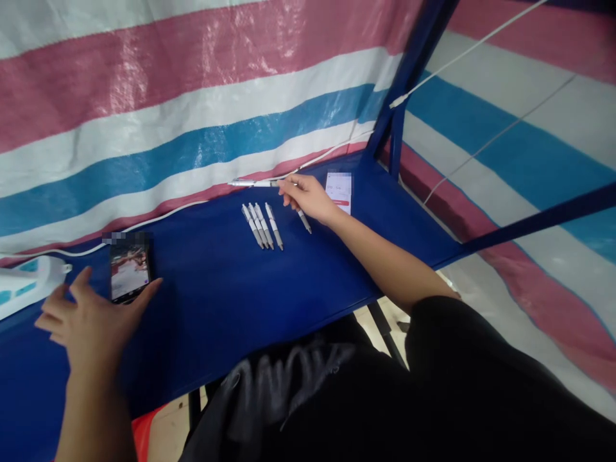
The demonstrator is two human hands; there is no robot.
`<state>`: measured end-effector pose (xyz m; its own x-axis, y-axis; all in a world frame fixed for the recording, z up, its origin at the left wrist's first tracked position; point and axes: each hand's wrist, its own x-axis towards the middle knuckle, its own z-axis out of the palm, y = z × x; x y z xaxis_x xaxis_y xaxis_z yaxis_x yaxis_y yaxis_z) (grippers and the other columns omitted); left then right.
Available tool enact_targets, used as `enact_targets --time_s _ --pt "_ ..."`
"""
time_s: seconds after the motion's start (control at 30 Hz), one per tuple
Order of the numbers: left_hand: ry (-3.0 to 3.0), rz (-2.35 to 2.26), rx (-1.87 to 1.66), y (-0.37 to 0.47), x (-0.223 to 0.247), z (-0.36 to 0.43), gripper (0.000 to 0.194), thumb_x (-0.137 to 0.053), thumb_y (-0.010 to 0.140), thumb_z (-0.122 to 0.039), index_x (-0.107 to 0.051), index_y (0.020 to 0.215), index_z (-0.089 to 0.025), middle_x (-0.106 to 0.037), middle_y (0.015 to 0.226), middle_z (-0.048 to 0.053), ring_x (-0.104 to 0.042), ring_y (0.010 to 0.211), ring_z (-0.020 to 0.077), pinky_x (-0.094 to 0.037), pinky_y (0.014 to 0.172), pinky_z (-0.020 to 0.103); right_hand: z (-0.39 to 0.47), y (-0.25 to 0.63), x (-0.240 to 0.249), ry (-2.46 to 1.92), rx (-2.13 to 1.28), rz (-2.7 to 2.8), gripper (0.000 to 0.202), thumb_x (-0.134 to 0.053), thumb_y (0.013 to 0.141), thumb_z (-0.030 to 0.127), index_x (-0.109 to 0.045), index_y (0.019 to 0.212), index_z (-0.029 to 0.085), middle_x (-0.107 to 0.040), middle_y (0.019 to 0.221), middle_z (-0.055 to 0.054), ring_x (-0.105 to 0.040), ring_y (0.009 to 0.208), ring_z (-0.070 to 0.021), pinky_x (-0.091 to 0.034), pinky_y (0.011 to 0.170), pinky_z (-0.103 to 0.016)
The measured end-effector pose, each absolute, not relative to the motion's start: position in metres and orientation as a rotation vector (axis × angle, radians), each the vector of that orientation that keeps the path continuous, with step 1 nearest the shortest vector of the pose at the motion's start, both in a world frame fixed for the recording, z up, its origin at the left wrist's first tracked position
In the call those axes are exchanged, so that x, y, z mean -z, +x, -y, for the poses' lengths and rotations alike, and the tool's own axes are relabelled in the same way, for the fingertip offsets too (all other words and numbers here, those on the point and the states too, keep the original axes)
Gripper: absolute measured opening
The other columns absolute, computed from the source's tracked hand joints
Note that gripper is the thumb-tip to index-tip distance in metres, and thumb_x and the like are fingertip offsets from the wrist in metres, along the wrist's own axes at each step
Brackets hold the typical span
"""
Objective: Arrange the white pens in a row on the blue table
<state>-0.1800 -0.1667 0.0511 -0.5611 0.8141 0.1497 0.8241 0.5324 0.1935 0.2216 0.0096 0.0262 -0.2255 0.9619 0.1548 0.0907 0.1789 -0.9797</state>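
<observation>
Fingers of the right hand (308,196) pinch one end of a pen (253,183), held just above the blue table (216,295) at its far edge. Another pen (304,221) seems to lie under that palm, partly hidden. Four pens (262,226) lie in a row just left. Near left, the left hand (91,321) is spread open, thumb touching a phone (129,268).

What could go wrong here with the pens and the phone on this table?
The right hand pinches one pen at its end, so it may slip and scatter the four pens lying close beside it. Another pen lies partly under that hand and could get knocked. The left hand may nudge the phone.
</observation>
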Motion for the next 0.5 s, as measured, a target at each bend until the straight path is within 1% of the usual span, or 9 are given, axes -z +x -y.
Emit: enact_targets --time_s 0.07,0.13,0.2,0.3,0.4,0.47,0.5 --pt "-1.354 2.826 0.360 -0.186 -0.049 0.168 0.142 -0.069 0.076 -0.096 -0.030 0.182 -0.010 -0.031 0.180 0.038 -0.035 0.165 0.0684 -0.038 0.126 0.084 -0.009 0.220 -0.026 -1.056 -1.198 1.533 0.036 -0.067 0.118 0.037 -0.064 0.086 0.021 -0.066 0.071 0.003 -0.055 0.058 -0.0085 -0.046 0.059 -0.023" --pt "-1.381 2.844 0.354 -0.188 -0.047 0.164 0.135 -0.065 0.080 -0.090 -0.033 0.180 -0.006 -0.038 0.178 0.039 -0.037 0.167 0.0639 -0.037 0.131 0.077 -0.009 0.219 -0.026 -1.059 -1.204 1.539 0.036 -0.067 0.117 0.037 -0.063 0.086 0.021 -0.067 0.071 0.003 -0.055 0.058 -0.0083 -0.047 0.059 -0.023" --pt "-1.490 2.780 0.322 -0.188 -0.047 0.160 0.124 -0.057 0.086 -0.084 -0.038 0.177 -0.003 -0.045 0.176 0.038 -0.040 0.168 0.0593 -0.036 0.134 0.072 -0.010 0.220 -0.027 -1.060 -1.202 1.538 0.036 -0.067 0.118 0.037 -0.063 0.086 0.022 -0.067 0.071 0.003 -0.055 0.059 -0.0082 -0.047 0.059 -0.023" --pt "-1.574 2.702 0.237 -0.194 -0.046 0.155 0.110 -0.051 0.088 -0.077 -0.052 0.169 -0.003 -0.055 0.168 0.037 -0.047 0.165 0.0552 -0.037 0.134 0.069 -0.011 0.222 -0.026 -1.069 -1.212 1.528 0.036 -0.066 0.118 0.037 -0.063 0.086 0.021 -0.067 0.071 0.003 -0.055 0.059 -0.0083 -0.047 0.059 -0.023" --pt "-1.599 2.720 0.124 -0.201 -0.046 0.150 0.103 -0.045 0.092 -0.079 -0.064 0.161 -0.005 -0.056 0.165 0.037 -0.046 0.165 0.0540 -0.036 0.134 0.070 -0.010 0.221 -0.027 -1.066 -1.233 1.532 0.034 -0.066 0.118 0.033 -0.064 0.086 0.021 -0.067 0.071 0.003 -0.055 0.058 -0.0083 -0.047 0.061 -0.024" --pt "-1.585 2.783 0.106 -0.198 -0.047 0.143 0.106 -0.043 0.093 -0.086 -0.067 0.161 -0.008 -0.051 0.171 0.038 -0.041 0.167 0.0583 -0.035 0.133 0.072 -0.008 0.221 -0.028 -1.064 -1.239 1.540 0.035 -0.066 0.118 0.033 -0.064 0.086 0.021 -0.067 0.071 0.003 -0.055 0.058 -0.0082 -0.047 0.061 -0.024" --pt "-1.566 2.792 0.153 -0.193 -0.049 0.139 0.110 -0.044 0.093 -0.089 -0.065 0.164 -0.008 -0.047 0.174 0.038 -0.038 0.168 0.0618 -0.035 0.132 0.075 -0.007 0.220 -0.029 -1.063 -1.242 1.545 0.035 -0.067 0.118 0.034 -0.065 0.086 0.021 -0.067 0.071 0.003 -0.055 0.058 -0.0081 -0.047 0.061 -0.024"
